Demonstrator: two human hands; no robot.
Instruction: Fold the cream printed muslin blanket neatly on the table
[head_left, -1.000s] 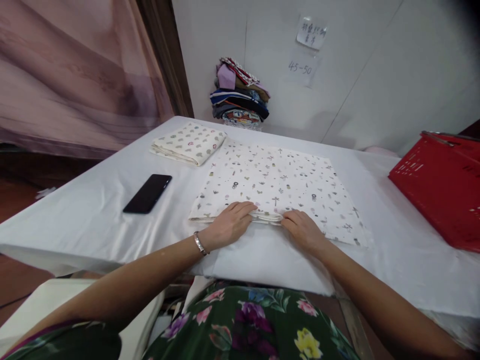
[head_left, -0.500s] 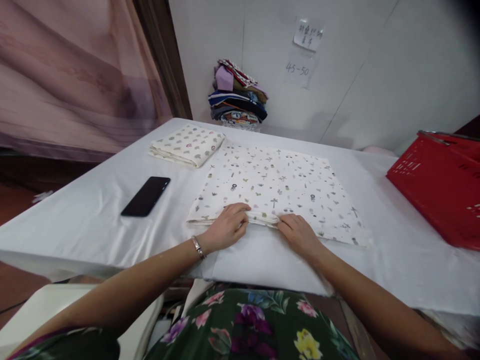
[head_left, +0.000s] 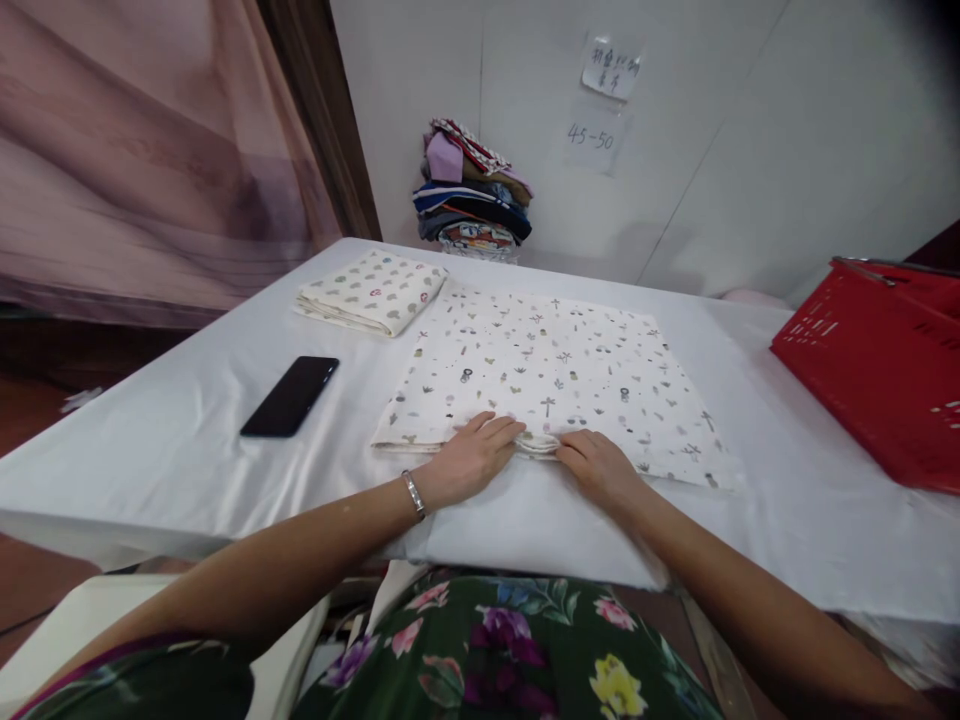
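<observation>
A white cloth with small printed plants and figures (head_left: 517, 350) lies folded in layers and spread flat on the table in front of me. My left hand (head_left: 474, 462) is at its near edge, fingers together over the folded layers, thumb hidden. Just to the right, my right hand (head_left: 602, 470) pinches the same edge between thumb and fingers. Between the two hands a short stretch of the layered edge bulges a little. Behind and left of this cloth rests a smaller folded cream cloth with a leaf-like print (head_left: 371, 290).
A black phone (head_left: 290, 397) lies on the white-covered table (head_left: 187, 400) at the left. On the right stands a red basket (head_left: 877, 370). A tall pile of folded fabrics (head_left: 474, 195) is at the back, by a wall with paper notes (head_left: 596, 135).
My left hand has slid right along the cloth's near edge, closer to my right hand, and its fingers are straighter. My right hand has hardly moved.
</observation>
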